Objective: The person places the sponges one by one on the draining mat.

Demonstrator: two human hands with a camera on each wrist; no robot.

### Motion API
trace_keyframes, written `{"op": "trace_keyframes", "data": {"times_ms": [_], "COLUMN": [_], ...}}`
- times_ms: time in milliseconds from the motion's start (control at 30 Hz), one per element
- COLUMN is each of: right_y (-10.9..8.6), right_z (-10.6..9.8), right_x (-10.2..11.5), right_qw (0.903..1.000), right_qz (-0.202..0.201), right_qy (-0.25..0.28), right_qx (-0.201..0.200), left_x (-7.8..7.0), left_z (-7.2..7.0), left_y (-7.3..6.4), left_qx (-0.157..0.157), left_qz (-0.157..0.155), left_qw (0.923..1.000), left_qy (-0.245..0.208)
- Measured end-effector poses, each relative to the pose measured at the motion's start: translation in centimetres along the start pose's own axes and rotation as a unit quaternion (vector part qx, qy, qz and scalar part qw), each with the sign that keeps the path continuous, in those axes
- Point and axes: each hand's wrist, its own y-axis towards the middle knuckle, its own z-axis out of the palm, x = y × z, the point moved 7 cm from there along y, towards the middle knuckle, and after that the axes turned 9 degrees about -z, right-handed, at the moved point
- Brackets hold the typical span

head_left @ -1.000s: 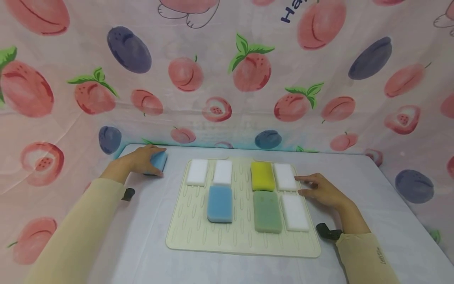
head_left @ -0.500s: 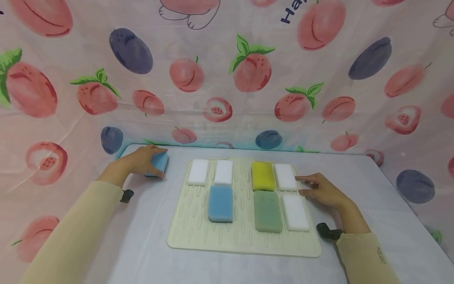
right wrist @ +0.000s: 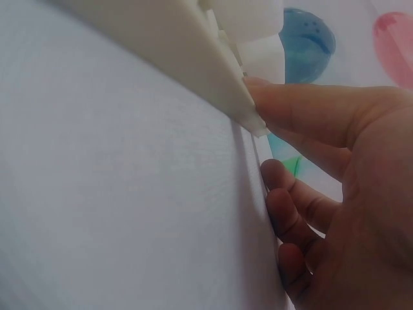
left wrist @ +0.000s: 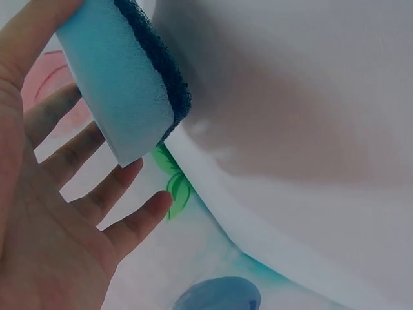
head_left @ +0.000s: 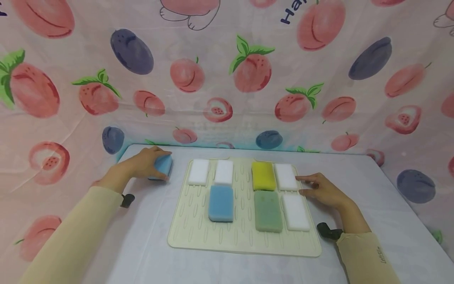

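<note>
My left hand (head_left: 142, 163) grips a light blue sponge (head_left: 164, 165) with a dark scouring layer, left of a cream ribbed mat (head_left: 198, 236). In the left wrist view the thumb and some fingers lie against the held sponge (left wrist: 119, 84), and a shadow falls on the white surface beside it. At the mat's right edge, my right hand (head_left: 324, 191) has its index finger and thumb touching the rim by a white sponge (head_left: 285, 177). Its other fingers are loosely bent beside the tabletop in the right wrist view. A second blue sponge (head_left: 221, 203) lies on the mat.
Also on the mat are a yellow sponge (head_left: 263, 176), a green sponge (head_left: 268, 211) and more white sponges (head_left: 296, 212). White cloth (head_left: 142, 244) covers the table. Behind it hangs a peach-print curtain (head_left: 227, 59).
My left hand has moved slightly right, toward the mat, with the blue sponge in its grip. The right hand stays at the mat's edge.
</note>
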Motion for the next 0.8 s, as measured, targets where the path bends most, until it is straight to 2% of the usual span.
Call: {"op": "trace_keyframes", "data": {"times_ms": [200,567,800], "right_y": [0.1,0.2,0.1], "right_z": [0.0,0.1,0.1], "right_x": [-0.1,-0.2,-0.2], "right_qw": [1.0,1.0,1.0], "right_qz": [-0.001,0.0,-0.002], "right_qy": [-0.003,-0.009,-0.005], "right_qx": [-0.001,-0.003,-0.001], "left_x": [-0.7,-1.1,-2.1], "left_z": [-0.1,0.2,0.3], "left_y": [-0.6,-1.3,-2.1], "left_qx": [-0.007,-0.013,-0.024], "left_qz": [0.01,0.014,0.024], "left_qw": [0.9999,0.9998,0.9993], "left_qy": [0.001,0.001,0.016]}}
